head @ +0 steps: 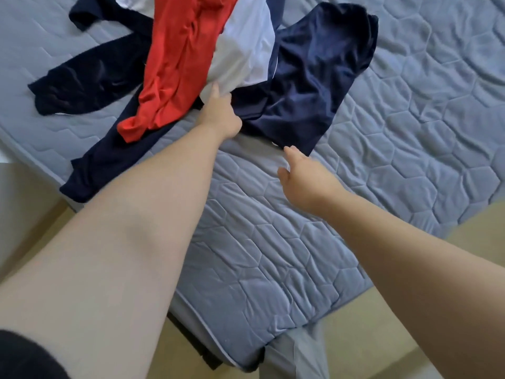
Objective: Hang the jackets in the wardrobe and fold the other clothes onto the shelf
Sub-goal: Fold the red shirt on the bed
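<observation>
A heap of clothes lies on the bed: a red garment [175, 64], a white garment [246, 50], a shiny navy garment [308, 77] and a dark navy jacket-like garment [90, 77] with a long sleeve trailing toward the bed edge. My left hand [220, 114] grips the lower edge of the white garment in the middle of the heap. Just below the navy garment's bottom corner is my right hand [303, 173], its fingers loosely spread over the mattress and holding nothing.
The heap rests on a blue-grey quilted mattress [410, 132], whose corner [246, 351] points toward me. Beige floor [355, 337] shows around the bed. The right half of the mattress carries no clothes.
</observation>
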